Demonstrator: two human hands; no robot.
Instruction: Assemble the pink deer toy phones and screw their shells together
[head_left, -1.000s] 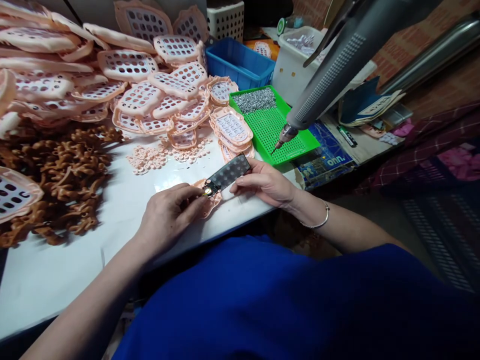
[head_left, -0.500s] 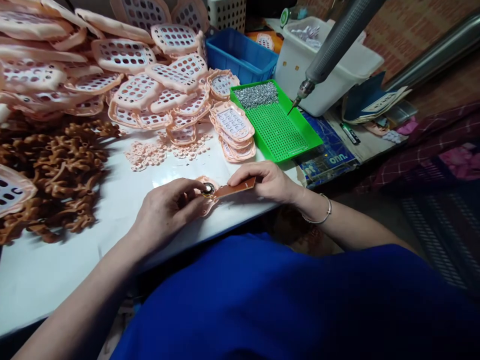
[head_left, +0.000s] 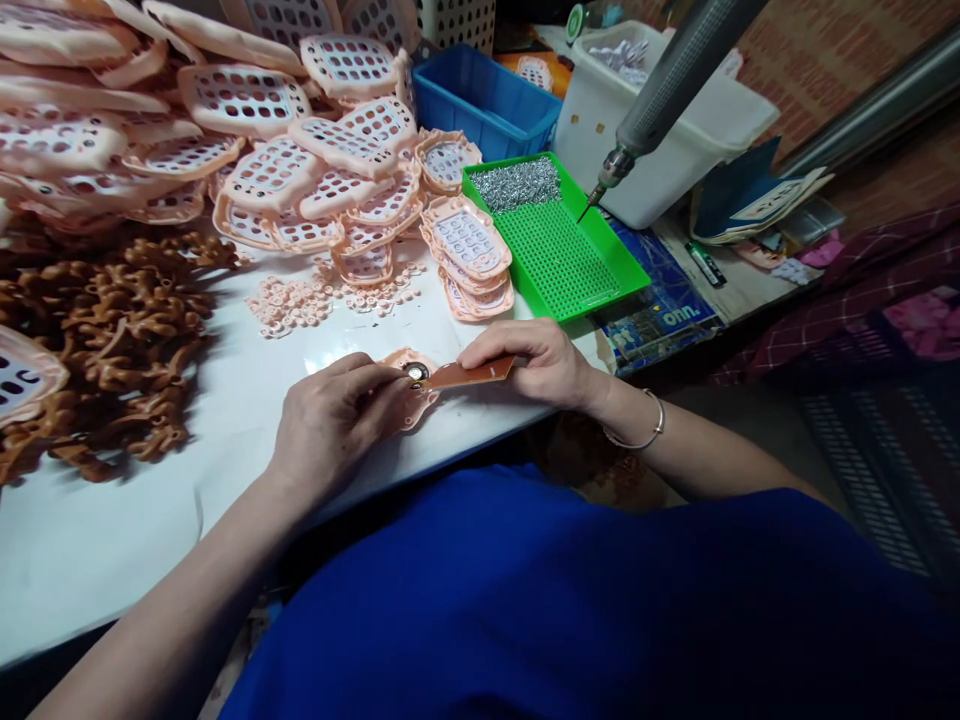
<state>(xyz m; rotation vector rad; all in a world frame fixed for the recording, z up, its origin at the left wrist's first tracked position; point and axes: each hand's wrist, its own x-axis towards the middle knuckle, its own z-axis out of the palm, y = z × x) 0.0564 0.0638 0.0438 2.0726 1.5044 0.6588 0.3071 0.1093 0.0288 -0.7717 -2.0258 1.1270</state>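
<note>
A brown circuit board [head_left: 472, 373] is held at its right end by my right hand [head_left: 536, 362], fingers along its top edge. My left hand [head_left: 334, 415] has thumb and forefinger pinched together at the board's left end; what lies between the fingertips is too small to make out. Under the fingertips lies a pink plastic shell [head_left: 418, 408], open side up on the table. A small round speaker [head_left: 415, 372] with a dark ring shows in the shell, just beyond my left fingertips. The left hand and the board cover parts of the shell.
A green tray [head_left: 570, 262] with silver screws [head_left: 517, 184] stands behind my right hand, an electric screwdriver [head_left: 626, 150] hanging over it. Stacked pink shells [head_left: 469, 245], small pink rings [head_left: 289, 303], brown plastic parts [head_left: 112, 340] and a blue bin [head_left: 487, 100] surround the work spot.
My left fingertips have drawn off the speaker toward me and pinched closer together, so more of its ring shows. My right hand keeps the board almost in place.
</note>
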